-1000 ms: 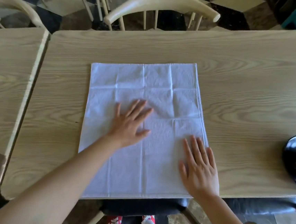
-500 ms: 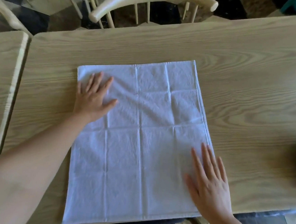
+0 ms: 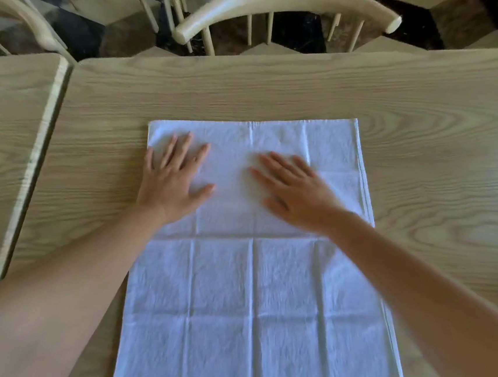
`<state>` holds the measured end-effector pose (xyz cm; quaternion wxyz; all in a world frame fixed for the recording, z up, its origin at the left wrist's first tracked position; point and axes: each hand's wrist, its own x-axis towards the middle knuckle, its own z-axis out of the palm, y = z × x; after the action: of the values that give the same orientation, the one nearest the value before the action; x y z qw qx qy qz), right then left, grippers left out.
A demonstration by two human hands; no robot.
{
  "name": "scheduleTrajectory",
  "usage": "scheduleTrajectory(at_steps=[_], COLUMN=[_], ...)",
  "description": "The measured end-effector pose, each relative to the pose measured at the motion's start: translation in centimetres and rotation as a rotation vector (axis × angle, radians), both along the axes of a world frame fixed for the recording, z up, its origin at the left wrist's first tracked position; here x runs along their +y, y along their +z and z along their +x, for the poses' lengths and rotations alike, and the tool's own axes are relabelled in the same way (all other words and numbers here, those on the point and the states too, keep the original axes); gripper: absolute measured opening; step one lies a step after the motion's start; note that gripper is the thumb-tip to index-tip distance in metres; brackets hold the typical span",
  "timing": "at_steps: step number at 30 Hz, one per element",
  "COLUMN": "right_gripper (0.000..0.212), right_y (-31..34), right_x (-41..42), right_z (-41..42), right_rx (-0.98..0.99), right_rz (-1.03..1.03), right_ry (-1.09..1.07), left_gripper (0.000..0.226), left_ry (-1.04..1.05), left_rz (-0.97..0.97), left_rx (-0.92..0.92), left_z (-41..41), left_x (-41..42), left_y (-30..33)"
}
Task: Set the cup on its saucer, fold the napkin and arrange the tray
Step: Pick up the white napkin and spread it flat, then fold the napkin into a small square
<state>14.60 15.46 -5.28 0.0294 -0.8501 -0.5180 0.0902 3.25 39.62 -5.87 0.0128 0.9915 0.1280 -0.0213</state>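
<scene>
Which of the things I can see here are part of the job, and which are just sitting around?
Part of the job:
- white napkin, spread flat and unfolded on the table
- left hand and right hand, both pressed flat on the napkin's far half

Just there:
- wooden table under the napkin
- second table alongside
- pale chair across the table

No cup, saucer or tray in view.

A pale wood-grain worktop fills most of the view, with a second matching table just beside its left edge, a narrow gap between them. Beyond the far edge stand cream spindle-back chairs on a floor patterned in dark and tan blocks.
</scene>
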Motion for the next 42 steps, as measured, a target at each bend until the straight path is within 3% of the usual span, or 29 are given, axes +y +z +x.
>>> scheduleTrajectory(at_steps=[6, 13, 16, 19, 25, 30, 34, 38, 40, 42], right_gripper=[0.072, 0.065, 0.063, 0.062, 0.065, 0.073, 0.069, 0.079, 0.071, 0.048], right_y=[-0.3, 0.1, 1.6, 2.5, 2.3, 2.3, 2.6, 2.7, 2.8, 2.8], right_x=[-6.3, -6.2, -7.1, -9.7, -16.3, -19.4, -20.1, -20.5, -20.9, -21.3], right_z=[7.3, 6.2, 1.8, -4.7, -15.7, -19.0, -19.4, -19.2, -19.0, -18.9], right_rx=[-0.065, -0.103, -0.145, -0.161, -0.111, -0.085, -0.104, -0.062, -0.066, -0.093], right_rz=[0.012, 0.050, 0.173, 0.164, -0.028, -0.147, -0.110, -0.083, -0.039, 0.066], right_ry=[-0.386, -0.534, -0.421, -0.210, 0.092, 0.124, 0.113, 0.132, 0.147, 0.169], left_gripper=[0.083, 0.078, 0.066, 0.058, 0.054, 0.066, 0.048, 0.041, 0.039, 0.034], left_ry=[-0.005, -0.017, -0.042, -0.138, -0.437, -0.521, -0.487, -0.493, -0.495, -0.491], left_rz=[-0.006, -0.046, -0.053, -0.092, -0.260, -0.220, -0.151, -0.184, -0.199, -0.229], left_rx=[-0.003, -0.016, -0.157, -0.279, -0.171, 0.021, 0.013, -0.001, 0.011, 0.015], left_z=[-0.1, 0.0, -1.3, -5.3, -18.0, -24.9, -25.6, -25.8, -25.8, -25.6], left_x=[0.0, 0.3, -0.8, -3.6, -10.1, -12.0, -11.3, -11.1, -11.1, -11.1], left_y=[0.2, 0.3, 1.2, 1.9, 2.9, 2.6, 3.0, 3.6, 4.0, 4.4])
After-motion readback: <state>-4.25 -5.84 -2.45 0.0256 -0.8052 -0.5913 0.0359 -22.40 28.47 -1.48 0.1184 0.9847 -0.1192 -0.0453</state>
